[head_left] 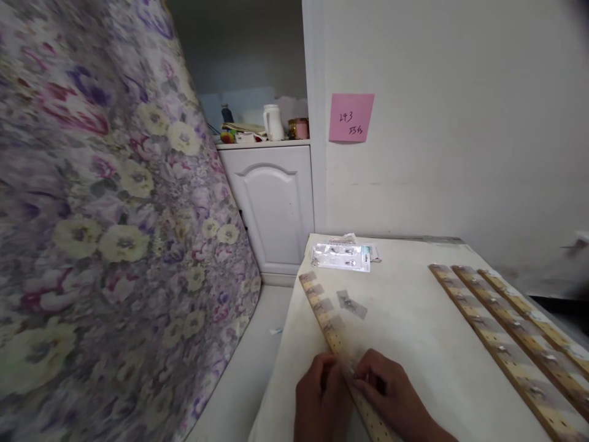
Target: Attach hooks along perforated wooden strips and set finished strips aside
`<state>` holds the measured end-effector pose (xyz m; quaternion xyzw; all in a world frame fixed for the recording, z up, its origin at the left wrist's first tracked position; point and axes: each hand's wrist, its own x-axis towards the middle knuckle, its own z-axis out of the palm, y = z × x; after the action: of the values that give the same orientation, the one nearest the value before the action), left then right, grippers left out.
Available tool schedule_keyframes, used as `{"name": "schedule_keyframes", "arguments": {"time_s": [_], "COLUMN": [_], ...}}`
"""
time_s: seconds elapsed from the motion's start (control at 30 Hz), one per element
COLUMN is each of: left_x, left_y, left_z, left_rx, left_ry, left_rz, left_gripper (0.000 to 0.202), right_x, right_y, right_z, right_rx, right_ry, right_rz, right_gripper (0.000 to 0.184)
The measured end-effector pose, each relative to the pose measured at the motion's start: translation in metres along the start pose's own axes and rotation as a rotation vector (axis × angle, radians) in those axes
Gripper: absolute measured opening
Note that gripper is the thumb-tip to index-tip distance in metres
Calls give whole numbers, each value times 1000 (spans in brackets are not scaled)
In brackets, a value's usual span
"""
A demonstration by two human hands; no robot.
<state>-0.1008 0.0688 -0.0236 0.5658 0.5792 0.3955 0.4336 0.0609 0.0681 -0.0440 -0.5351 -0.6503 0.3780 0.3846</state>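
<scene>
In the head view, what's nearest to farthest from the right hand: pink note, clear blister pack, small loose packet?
1. Small loose packet: beyond the right hand.
2. Clear blister pack: far end of table.
3. Pink note: on the wall.

Wd strip; diag. (w/ holes)

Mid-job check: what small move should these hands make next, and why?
I'd probably press whatever the right hand seems to pinch, too blurred to name, down onto the wooden strip. The left hand is close beside it, both at the strip just nearer than its row of packets, while a loose packet lies on the table.
</scene>
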Motion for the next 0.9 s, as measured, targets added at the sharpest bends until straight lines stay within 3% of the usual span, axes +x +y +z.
{"name": "schedule_keyframes", "arguments": {"time_s": [0.17,0.37,0.67,0.9], "left_x": [4,3,-4,-4], "left_y": [-15,-13,-4,-4], "left_z": [0,1,7,9], "left_rx": [13,-34,0,-5], "left_ry": [22,-35,-105,-76], "left_rz": [-13,-24,43,24], "left_gripper": [20,25,20,17], "right_x": [-2,4,9,2], "right_y": [-2,-3,7,6], "right_z": [-2,-11,5,1], "right_rx": [-3,113,297,318], "right_ry": [-22,141,-54,-154], "right_rz": [4,70,152,112], "right_gripper": [11,21,10,2]}}
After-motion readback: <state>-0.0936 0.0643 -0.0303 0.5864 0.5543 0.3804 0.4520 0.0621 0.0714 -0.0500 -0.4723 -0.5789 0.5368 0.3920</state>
